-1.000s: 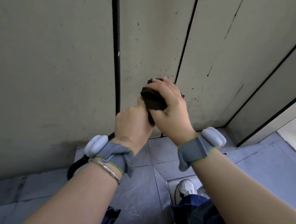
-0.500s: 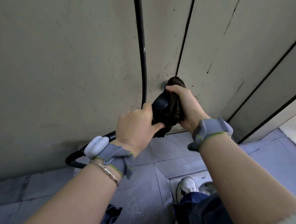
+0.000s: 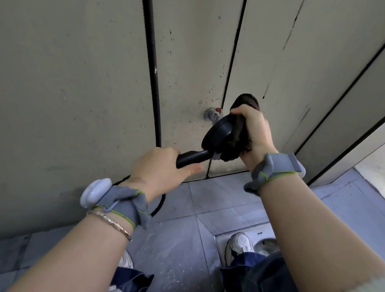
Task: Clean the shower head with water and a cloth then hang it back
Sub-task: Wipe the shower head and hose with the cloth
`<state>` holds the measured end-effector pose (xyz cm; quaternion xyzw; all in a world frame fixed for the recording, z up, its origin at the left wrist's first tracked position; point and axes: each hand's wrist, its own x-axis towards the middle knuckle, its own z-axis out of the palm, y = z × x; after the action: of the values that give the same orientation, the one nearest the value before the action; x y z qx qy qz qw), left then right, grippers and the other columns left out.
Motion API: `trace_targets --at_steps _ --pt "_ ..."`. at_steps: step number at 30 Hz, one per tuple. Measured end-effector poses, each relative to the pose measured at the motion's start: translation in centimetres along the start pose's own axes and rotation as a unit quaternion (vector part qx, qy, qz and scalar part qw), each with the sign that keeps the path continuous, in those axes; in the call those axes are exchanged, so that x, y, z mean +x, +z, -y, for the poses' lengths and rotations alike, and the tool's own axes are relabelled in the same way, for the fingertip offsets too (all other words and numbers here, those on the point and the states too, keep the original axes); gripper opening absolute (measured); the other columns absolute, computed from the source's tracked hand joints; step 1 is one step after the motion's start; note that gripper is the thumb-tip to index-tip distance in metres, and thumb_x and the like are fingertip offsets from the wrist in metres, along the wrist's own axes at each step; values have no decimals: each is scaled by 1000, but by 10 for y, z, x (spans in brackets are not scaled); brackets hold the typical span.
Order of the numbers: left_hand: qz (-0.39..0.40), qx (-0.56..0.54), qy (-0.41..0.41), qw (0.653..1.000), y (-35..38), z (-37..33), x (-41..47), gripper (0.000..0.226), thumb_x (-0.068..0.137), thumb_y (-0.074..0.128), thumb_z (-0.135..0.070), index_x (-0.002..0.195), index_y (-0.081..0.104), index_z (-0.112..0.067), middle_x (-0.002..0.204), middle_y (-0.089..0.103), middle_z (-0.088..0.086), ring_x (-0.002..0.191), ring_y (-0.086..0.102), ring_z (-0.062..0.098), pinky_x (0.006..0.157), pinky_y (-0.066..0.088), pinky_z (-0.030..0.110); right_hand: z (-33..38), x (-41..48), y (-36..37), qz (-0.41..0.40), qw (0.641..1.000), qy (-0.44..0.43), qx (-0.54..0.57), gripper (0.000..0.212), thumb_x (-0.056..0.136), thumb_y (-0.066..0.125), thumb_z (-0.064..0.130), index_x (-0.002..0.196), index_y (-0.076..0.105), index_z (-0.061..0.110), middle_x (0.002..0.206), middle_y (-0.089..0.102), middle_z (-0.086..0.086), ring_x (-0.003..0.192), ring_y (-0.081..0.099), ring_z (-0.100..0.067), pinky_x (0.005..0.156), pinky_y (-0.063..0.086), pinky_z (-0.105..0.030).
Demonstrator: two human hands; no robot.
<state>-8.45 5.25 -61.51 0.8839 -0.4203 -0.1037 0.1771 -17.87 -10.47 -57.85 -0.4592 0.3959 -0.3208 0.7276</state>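
Note:
A black shower head [image 3: 217,133] with a round face is held out in front of the wall, its handle pointing left. My left hand [image 3: 159,167] grips that handle. My right hand [image 3: 254,131] presses a dark brown cloth [image 3: 239,130] against the right side of the round head, with a bunch of the cloth sticking up above my fingers. The black hose [image 3: 153,69] runs straight up the wall and loops down behind my left wrist.
A small metal tap [image 3: 212,114] sticks out of the grey wall just behind the shower head. Blue-grey floor tiles [image 3: 181,247] lie below, with my white shoes [image 3: 239,244] and a floor drain [image 3: 267,244] at the lower right.
The shower head has turned so its handle and round back show, and both hands have spread apart. My right hand and the cloth have shifted right around the head. The tap is now uncovered.

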Motion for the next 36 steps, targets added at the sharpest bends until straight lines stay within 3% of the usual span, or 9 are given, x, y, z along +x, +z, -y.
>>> trace_targets --at_steps 4,9,13,18,23,26,29,33,36 --pt "-38 42 -3 998 -1 -7 1 54 72 49 -70 56 39 -20 55 44 -2 54 49 24 46 30 26 -4 -1 9 38 981 -127 -141 11 72 65 21 80 59 25 73 61 3 65 61 -12 51 49 -21" --pt "-86 104 -28 990 -1 -10 3 56 74 52 -66 51 34 -18 50 36 -3 42 32 15 42 18 24 -38 -11 19 70 808 -336 -479 46 71 65 25 115 56 18 131 46 -15 127 35 -38 105 33 -51" --pt "-91 118 -34 988 3 -13 1 55 75 52 -64 52 32 -18 50 32 -3 46 33 20 42 16 24 -51 -11 19 71 730 -337 -590 49 77 59 30 125 49 28 149 28 -8 142 8 -36 107 18 -64" --pt "-112 113 -18 987 1 -22 2 56 75 51 -64 51 35 -16 48 32 -2 44 33 21 43 16 23 -41 -6 23 15 842 -327 -429 36 78 62 19 113 59 15 138 40 -13 134 27 -33 107 28 -50" --pt "-108 122 13 986 3 -27 -3 58 78 49 -64 50 31 -17 49 33 -3 45 35 20 43 19 22 -19 4 19 -75 980 -155 -102 7 77 66 15 75 61 19 77 62 -2 72 56 -16 69 47 -26" --pt "-116 143 29 983 3 -24 -7 58 77 49 -65 50 25 -20 49 30 -3 50 38 24 43 19 24 -9 10 5 -58 998 -20 25 3 83 62 16 83 60 15 65 56 -1 54 56 -12 47 45 -17" --pt "-114 132 21 984 1 -23 -5 56 76 49 -66 52 28 -19 50 31 -4 55 42 26 47 26 26 -7 2 10 -29 992 -106 -60 8 77 65 16 74 61 22 57 61 7 54 60 -9 52 49 -17" --pt "-96 117 0 989 5 -21 -2 48 75 51 -64 62 45 -18 51 33 -1 59 44 29 45 20 26 -29 -15 16 45 827 -336 -449 22 75 59 22 94 69 16 110 65 -9 111 53 -32 95 42 -39" --pt "-96 119 -6 988 7 -17 -3 47 75 52 -63 67 56 -17 57 45 0 65 57 33 44 18 26 -46 -21 12 79 708 -356 -604 36 77 58 28 111 62 16 143 44 -7 139 23 -33 107 25 -56"
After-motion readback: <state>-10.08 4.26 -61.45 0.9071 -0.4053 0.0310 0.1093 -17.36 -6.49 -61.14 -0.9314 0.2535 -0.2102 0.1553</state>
